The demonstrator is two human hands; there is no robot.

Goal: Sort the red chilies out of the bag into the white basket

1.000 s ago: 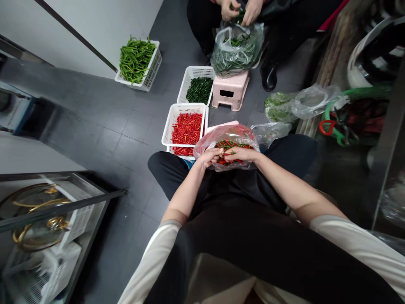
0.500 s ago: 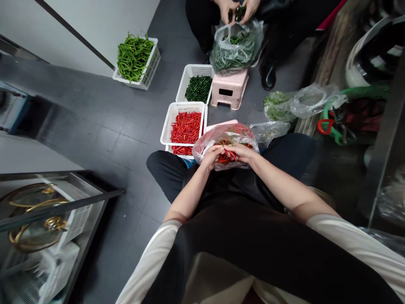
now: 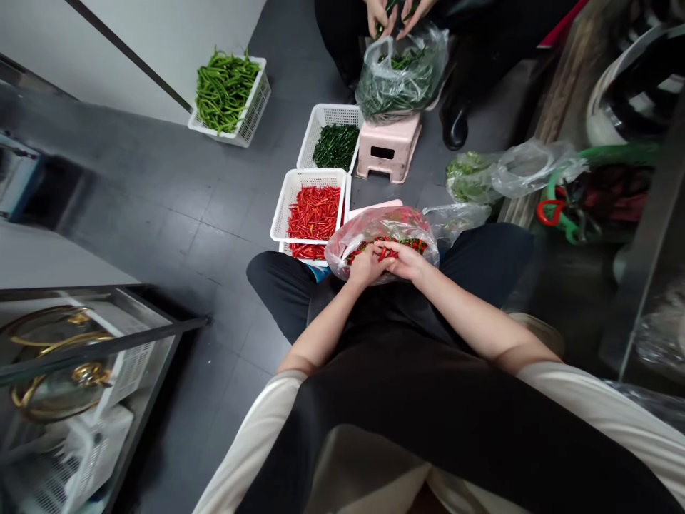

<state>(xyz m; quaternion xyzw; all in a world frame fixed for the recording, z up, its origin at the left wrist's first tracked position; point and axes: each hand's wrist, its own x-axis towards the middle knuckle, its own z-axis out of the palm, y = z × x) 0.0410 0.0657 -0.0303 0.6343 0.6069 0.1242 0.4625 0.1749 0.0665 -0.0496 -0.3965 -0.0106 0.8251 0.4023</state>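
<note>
Both my hands meet over an opened clear plastic bag [image 3: 340, 251] between my knees, with red chili peppers [image 3: 414, 243] with green stems inside. My left hand [image 3: 368, 265] is closed, its fingertips against my right hand. My right hand [image 3: 405, 261] is curled around a few red chilies [image 3: 387, 253]. Exactly what the left fingers pinch is too small to make out. Just beyond my left knee, a white basket [image 3: 278, 214] holds stemless-looking red chilies [image 3: 315, 214], stacked on another basket of red chilies.
Behind stands a white basket [image 3: 307, 146] of dark green chilies. A co-worker's hands [image 3: 396, 16] are above a bag of green chilies [image 3: 399, 89] on a pink stool [image 3: 386, 146]. A basket of long green peppers [image 3: 225, 93] sits by the wall. Red-handled scissors [image 3: 551, 212] lie right; a metal rack [image 3: 160, 335] stands left.
My hands have come closer together over the bag, the left shifting slightly right. The co-worker's hands have moved a little apart above the other bag.
</note>
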